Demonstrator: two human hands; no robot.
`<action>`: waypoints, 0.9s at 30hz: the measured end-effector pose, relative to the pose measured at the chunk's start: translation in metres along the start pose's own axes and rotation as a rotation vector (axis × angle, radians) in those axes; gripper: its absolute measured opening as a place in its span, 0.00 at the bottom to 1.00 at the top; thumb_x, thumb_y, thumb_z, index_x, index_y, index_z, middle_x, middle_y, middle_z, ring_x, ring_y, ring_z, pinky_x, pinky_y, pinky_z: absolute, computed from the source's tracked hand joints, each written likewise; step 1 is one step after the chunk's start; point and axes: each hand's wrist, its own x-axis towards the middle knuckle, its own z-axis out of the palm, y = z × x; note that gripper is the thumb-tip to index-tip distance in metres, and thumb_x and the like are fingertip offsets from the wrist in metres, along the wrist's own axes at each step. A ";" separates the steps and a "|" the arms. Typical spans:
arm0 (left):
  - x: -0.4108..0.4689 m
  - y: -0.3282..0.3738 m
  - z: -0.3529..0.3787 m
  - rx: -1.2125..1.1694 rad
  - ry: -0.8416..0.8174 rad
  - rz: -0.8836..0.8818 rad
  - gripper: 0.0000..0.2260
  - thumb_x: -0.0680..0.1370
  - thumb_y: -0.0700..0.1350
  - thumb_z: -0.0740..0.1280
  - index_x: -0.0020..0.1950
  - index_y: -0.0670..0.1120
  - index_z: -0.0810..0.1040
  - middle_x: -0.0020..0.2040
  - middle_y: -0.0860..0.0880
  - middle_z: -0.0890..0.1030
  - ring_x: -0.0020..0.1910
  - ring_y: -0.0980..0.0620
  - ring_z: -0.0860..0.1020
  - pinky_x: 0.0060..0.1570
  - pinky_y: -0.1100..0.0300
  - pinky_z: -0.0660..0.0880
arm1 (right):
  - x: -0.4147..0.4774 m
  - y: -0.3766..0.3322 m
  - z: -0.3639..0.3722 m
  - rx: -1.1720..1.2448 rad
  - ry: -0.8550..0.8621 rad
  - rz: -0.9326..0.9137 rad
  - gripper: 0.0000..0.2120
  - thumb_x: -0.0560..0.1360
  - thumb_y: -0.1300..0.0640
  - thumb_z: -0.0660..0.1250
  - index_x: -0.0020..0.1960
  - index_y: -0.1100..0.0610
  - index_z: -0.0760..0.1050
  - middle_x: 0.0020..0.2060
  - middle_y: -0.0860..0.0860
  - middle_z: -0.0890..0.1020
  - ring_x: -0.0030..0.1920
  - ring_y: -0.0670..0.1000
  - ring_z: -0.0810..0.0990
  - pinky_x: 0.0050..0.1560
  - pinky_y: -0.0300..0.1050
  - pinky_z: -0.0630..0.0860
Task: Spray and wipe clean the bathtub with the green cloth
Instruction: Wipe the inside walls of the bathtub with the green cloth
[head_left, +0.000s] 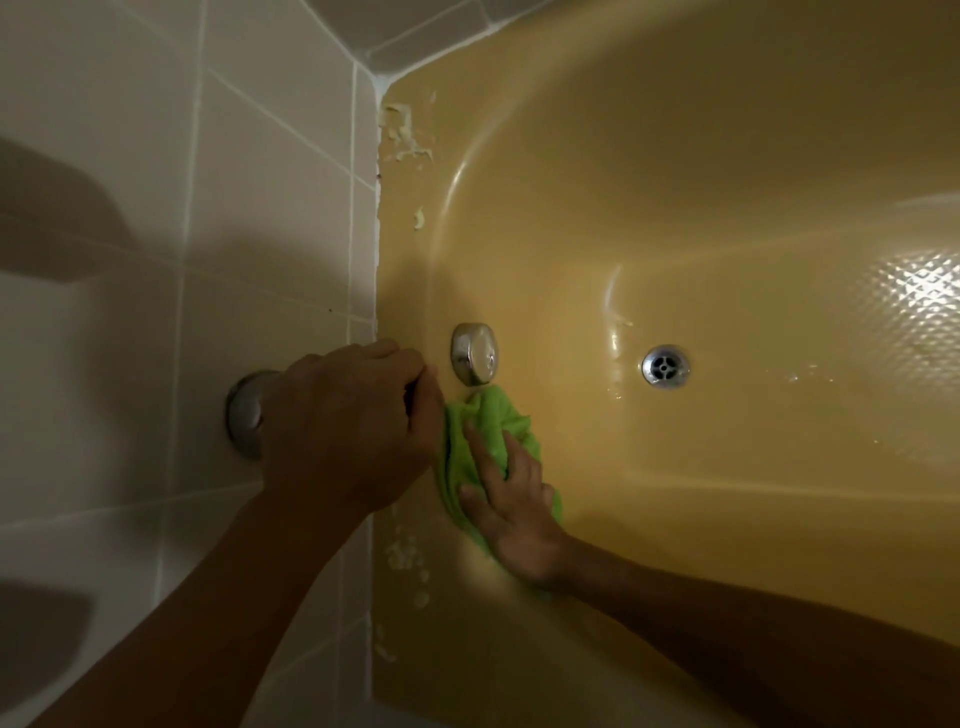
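Left hand (348, 421), curled, sits left of the overflow cap (474, 353) against the tiled wall (285, 208); grip indeterminate. Right hand (514, 506) presses the green cloth (467, 436) flat on the yellow bathtub (675, 182), just below the cap.

The right hand (511, 506) presses green cloth (483, 415) against the bathtub (675, 208).

Home bathroom, yellow bathtub (675, 182), chrome drain (666, 366), beige wall tiles (270, 208)
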 end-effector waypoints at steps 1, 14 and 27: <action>0.000 -0.001 0.000 -0.012 -0.001 0.012 0.15 0.81 0.51 0.60 0.35 0.49 0.70 0.33 0.49 0.72 0.30 0.43 0.72 0.33 0.55 0.63 | 0.005 0.004 0.000 0.004 0.009 0.046 0.26 0.83 0.36 0.46 0.67 0.20 0.29 0.81 0.49 0.40 0.80 0.54 0.40 0.75 0.62 0.47; -0.006 0.000 0.002 -0.008 0.073 0.044 0.13 0.81 0.52 0.62 0.43 0.48 0.80 0.37 0.49 0.77 0.32 0.44 0.73 0.34 0.53 0.70 | -0.001 0.010 0.000 0.048 0.014 0.067 0.26 0.78 0.29 0.46 0.65 0.17 0.29 0.82 0.50 0.44 0.80 0.53 0.42 0.75 0.63 0.47; -0.005 0.005 -0.003 -0.019 0.045 0.010 0.16 0.78 0.58 0.66 0.59 0.51 0.83 0.50 0.51 0.84 0.43 0.44 0.81 0.42 0.52 0.74 | 0.005 -0.005 0.001 0.223 0.129 0.064 0.35 0.70 0.22 0.42 0.75 0.24 0.38 0.82 0.46 0.47 0.81 0.51 0.44 0.76 0.65 0.48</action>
